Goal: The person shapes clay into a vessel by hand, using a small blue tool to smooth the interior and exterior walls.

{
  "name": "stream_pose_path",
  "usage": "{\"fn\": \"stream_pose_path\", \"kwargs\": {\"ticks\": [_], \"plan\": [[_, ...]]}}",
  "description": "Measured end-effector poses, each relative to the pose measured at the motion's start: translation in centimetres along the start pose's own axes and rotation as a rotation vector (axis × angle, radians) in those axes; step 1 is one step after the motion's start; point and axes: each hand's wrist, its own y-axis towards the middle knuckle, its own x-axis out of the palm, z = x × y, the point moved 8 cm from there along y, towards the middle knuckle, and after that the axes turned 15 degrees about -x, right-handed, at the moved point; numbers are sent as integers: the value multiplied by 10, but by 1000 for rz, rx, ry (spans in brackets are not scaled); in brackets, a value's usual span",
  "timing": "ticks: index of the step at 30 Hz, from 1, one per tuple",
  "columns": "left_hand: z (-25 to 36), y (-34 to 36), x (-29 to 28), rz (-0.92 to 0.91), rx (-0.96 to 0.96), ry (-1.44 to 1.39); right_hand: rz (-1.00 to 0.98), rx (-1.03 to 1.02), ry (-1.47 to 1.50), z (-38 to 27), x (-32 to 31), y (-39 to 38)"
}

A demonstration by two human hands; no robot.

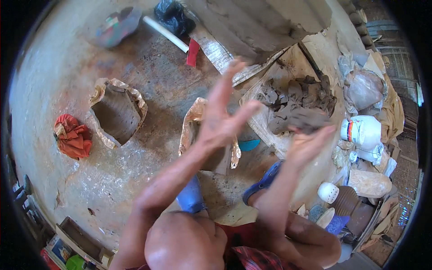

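Note:
My left hand is raised flat and open, fingers spread, holding nothing, above a paper-lined clay mould on the floor. My right hand is also raised, palm up under a lump of grey clay that rests on its fingers. Behind it lies a heap of dark wet clay pieces on a wooden board. My knee and both forearms fill the lower middle of the view.
A second paper-lined mould stands on the floor at left, beside a crumpled orange cloth. A large clay slab, a white pipe and black bag lie at the top. Jugs, sacks and pots crowd the right side.

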Motion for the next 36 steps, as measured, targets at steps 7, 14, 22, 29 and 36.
{"fn": "stream_pose_path", "kwargs": {"ticks": [7, 14, 22, 29, 36], "plan": [[-74, -1, 66, -387, -821, -648, -627, -564, -514, -41, 69, -5], [-64, 5, 60, -340, -537, -571, -937, -324, -356, -13, 124, -67], [-19, -2, 56, -358, -38, -4, -822, -301, -158, -19, 130, -72], [-60, -17, 47, -221, -474, -628, -475, -447, -62, -28, 114, -29], [-57, -18, 59, -206, -492, -877, -557, -353, -85, -14, 118, -24]]}}
